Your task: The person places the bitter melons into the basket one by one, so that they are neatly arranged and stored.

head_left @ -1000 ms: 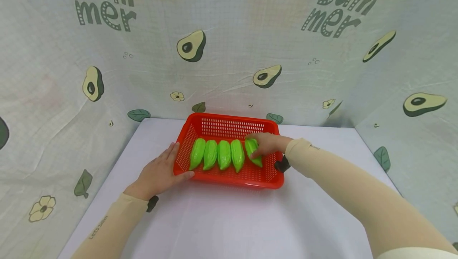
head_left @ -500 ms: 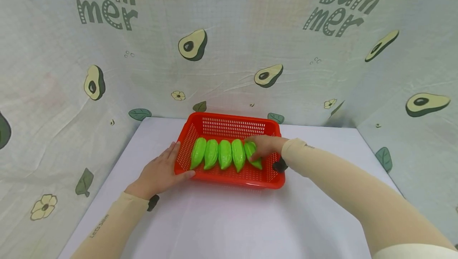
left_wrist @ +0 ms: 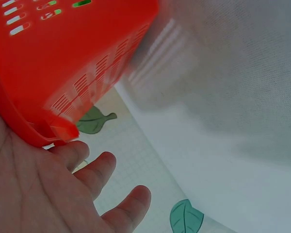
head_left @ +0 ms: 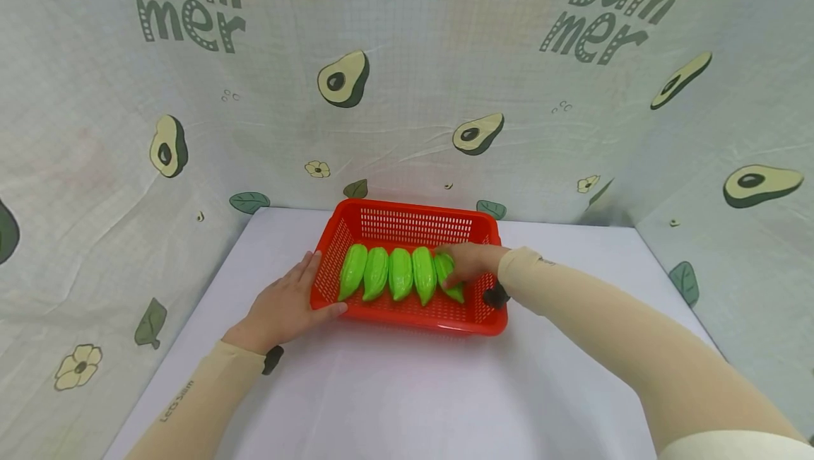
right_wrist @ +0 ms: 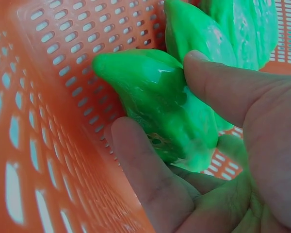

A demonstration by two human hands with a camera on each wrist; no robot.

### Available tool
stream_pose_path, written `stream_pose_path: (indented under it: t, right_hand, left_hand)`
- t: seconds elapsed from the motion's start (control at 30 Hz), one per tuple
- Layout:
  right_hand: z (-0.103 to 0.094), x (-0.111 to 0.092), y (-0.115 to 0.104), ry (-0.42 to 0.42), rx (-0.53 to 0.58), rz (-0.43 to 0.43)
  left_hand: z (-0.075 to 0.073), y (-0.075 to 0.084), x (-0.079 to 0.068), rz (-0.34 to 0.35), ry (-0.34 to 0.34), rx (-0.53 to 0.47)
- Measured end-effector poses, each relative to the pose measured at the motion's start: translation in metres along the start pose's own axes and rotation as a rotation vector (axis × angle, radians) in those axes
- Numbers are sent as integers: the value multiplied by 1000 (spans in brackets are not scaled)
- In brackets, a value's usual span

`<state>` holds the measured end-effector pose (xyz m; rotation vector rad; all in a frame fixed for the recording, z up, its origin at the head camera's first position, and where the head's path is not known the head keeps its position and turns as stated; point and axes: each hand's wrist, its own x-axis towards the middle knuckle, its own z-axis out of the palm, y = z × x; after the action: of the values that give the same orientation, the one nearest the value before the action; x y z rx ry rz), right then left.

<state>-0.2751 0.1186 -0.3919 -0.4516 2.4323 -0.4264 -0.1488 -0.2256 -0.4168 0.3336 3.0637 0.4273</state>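
A red plastic basket (head_left: pixel 407 319) holds a row of glossy green ridged fruits that look like star fruit (head_left: pixel 400 275). At the row's right end, my right hand (head_left: pixel 467 262) grips the last star fruit (head_left: pixel 454 289), partly covering it. In the right wrist view, the thumb lies on one side of this star fruit (right_wrist: pixel 155 92) and the fingers on the other; its pointed end shows. A neighbouring star fruit (right_wrist: pixel 199 34) lies right beside it. My left hand (head_left: pixel 282 308) rests against the basket's front left corner, thumb along the front rim, fingers extended along the left side.
The basket stands on a white table (head_left: pixel 394 396), near its back edge. Cloth walls (head_left: pixel 407 78) printed with avocados, leaves and lettering rise behind and at both sides. Slotted basket walls (right_wrist: pixel 63 170) surround the right hand closely.
My right hand has shifted slightly left with its star fruit, narrowing the gap to the neighbouring one. My left hand stays on the basket corner.
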Motion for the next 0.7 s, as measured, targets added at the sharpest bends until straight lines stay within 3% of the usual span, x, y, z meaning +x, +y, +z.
stream_pose_path:
  t: [0.7]
  right_hand:
    - [3,2,0,-20,3,11]
  left_hand:
    - [1,-1,0,6,11,4]
